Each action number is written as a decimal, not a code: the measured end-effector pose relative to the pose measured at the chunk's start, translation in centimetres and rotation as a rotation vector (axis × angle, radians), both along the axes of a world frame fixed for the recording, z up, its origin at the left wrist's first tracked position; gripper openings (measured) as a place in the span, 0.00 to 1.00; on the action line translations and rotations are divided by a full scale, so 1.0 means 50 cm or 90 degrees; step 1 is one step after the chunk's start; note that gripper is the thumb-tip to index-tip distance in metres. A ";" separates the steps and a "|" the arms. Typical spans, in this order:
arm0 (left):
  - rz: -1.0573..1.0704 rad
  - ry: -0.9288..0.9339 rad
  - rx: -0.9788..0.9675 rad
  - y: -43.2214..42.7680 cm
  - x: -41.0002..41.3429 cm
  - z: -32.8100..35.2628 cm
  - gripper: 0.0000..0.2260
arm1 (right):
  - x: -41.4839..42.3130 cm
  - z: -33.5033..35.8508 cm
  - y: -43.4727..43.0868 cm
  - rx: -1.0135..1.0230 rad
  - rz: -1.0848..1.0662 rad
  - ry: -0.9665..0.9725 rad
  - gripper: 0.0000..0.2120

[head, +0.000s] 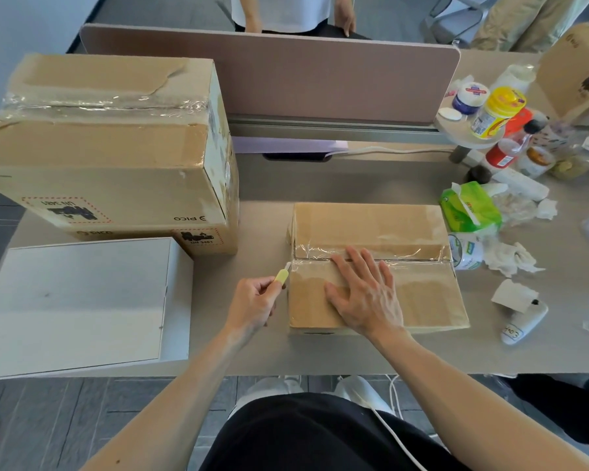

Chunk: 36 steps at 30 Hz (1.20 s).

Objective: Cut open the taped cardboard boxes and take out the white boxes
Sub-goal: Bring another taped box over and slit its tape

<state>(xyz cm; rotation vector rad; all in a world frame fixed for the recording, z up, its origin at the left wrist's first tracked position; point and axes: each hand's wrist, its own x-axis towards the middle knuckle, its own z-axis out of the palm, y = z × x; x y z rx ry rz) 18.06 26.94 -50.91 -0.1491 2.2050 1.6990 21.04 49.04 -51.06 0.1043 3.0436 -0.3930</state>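
Cutting target: the small cardboard box (422,297) lay near the front edge of the surface (259,351), right of centre, with its top flaps closed and clear tape (405,258) running along the centre seam.
Right hand: the right hand (364,294) rested palm-down on the near flap of the small cardboard box; its fingers (354,263) were straight and slightly spread, the tips reaching the taped seam.
Left hand: the left hand (252,304) was just beside the left end of that box, its curled digits pinching the yellow cutter (282,277), whose tip met the left end of the seam.
White box: a white box (75,300) lay flat at the front left of the surface, just in front of the large cardboard box (99,147).
Large cardboard box: it stood at the back left, taped shut across its top, with printed labels on its near side.
Right side: a green tissue pack (470,207), crumpled tissues (507,258) and a cluster of bottles and jars (497,110) lay beyond the small cardboard box.
Far edge: a divider panel (286,73) stood upright along the back of the surface.
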 end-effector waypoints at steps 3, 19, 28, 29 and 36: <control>-0.012 0.007 -0.008 -0.003 0.006 0.002 0.17 | 0.001 0.002 0.000 -0.004 0.001 0.002 0.31; -0.084 -0.002 -0.006 -0.031 0.032 -0.001 0.18 | 0.001 0.002 -0.002 0.013 -0.003 -0.014 0.29; 0.014 -0.173 -0.070 -0.098 0.073 -0.074 0.11 | 0.000 -0.001 0.000 0.017 0.002 -0.010 0.29; 0.028 -0.216 -0.099 -0.102 0.075 -0.099 0.11 | 0.000 -0.001 0.000 0.016 0.003 -0.010 0.29; 0.115 -0.333 -0.124 -0.096 0.073 -0.177 0.07 | 0.001 -0.003 0.000 0.011 -0.002 -0.021 0.30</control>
